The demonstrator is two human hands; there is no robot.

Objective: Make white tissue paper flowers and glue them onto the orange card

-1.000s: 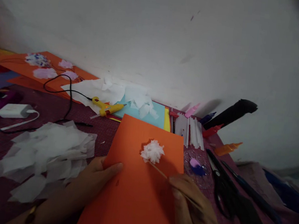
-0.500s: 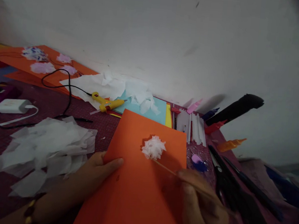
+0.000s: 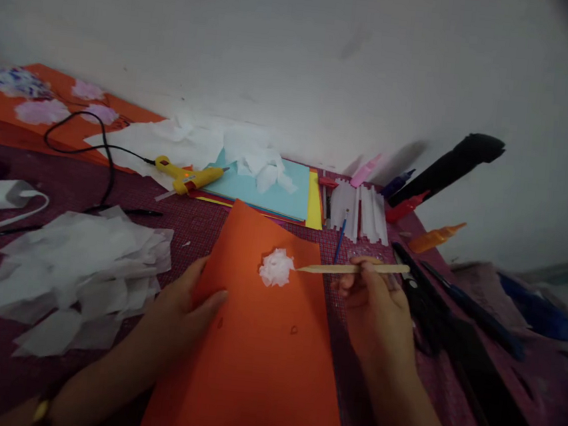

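Note:
My left hand [image 3: 188,314] grips the left edge of an orange sheet of card [image 3: 253,371], thumb on top and the fingers hidden behind it. A fluffy cluster of white paper bits [image 3: 277,267] sits on the upper part of the card. Below it are two small pencilled marks. My right hand [image 3: 375,309] is closed on a pointed wooden stick [image 3: 353,269], held nearly level. The stick's tip is at the right side of the white cluster; whether it touches I cannot tell.
A pile of white tissue pieces [image 3: 82,274] lies left. Behind are a yellow glue gun [image 3: 187,177] with black cord, blue paper [image 3: 285,200] and orange cards with pink tufts [image 3: 42,111]. At right lie glue sticks [image 3: 371,215], paint tubes [image 3: 435,237] and black-handled scissors [image 3: 416,299].
My right hand has turned and lifted, bringing the stick from a slant below the white cluster to nearly level at its right. The card has tilted, and the view has shifted slightly.

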